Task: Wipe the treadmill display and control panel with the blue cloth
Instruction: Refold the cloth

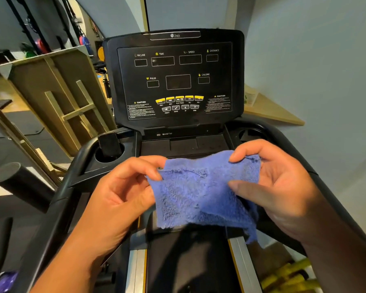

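A fluffy blue cloth hangs spread between both hands, in front of the treadmill console and clear of it. My left hand pinches its upper left corner. My right hand grips its right edge, thumb on the front. Beyond the cloth stands the black treadmill display, dark, with labelled windows for incline, time, speed, distance, pulse and calorie. Below them sits the control panel, a row of yellow buttons above a row of grey ones. The cloth hides part of the console tray.
A dark object stands in the left cup holder; the right cup holder shows at the console's far side. Black handrails flank the console. Wooden frames lean at left. A wooden shelf with a container sits at right against the blue wall.
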Demonstrator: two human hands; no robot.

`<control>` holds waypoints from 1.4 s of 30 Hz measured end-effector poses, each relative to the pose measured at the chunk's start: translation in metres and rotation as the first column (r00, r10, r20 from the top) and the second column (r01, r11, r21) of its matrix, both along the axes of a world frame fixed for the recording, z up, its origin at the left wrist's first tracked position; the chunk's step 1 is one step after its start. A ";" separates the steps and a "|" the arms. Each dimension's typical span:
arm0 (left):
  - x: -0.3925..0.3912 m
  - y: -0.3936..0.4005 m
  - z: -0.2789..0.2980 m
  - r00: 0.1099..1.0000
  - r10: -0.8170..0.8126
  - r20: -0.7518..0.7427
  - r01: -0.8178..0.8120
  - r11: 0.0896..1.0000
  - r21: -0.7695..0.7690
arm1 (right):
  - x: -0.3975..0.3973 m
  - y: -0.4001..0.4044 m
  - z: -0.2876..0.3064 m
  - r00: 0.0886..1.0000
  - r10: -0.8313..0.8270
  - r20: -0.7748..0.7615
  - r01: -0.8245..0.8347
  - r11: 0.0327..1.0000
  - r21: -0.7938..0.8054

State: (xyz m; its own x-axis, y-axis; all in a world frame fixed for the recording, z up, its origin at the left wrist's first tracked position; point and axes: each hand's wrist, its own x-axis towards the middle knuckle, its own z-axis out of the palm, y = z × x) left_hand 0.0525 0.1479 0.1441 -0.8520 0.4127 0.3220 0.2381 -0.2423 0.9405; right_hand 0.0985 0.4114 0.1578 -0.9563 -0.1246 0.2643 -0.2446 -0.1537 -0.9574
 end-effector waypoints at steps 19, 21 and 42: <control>0.002 0.023 0.006 0.966 -0.060 0.252 0.064 0.998 -0.009 | -0.004 -0.016 0.017 0.984 -0.146 -0.097 0.160 0.976 0.150; -0.005 0.028 0.031 0.970 0.031 0.243 -0.033 0.999 0.002 | -0.013 -0.012 0.031 0.986 -0.151 -0.077 0.157 0.984 0.086; -0.010 0.017 -0.042 0.813 0.197 0.547 -0.101 0.974 -0.200 | -0.005 -0.003 -0.065 0.916 -0.005 0.402 0.078 0.983 -0.166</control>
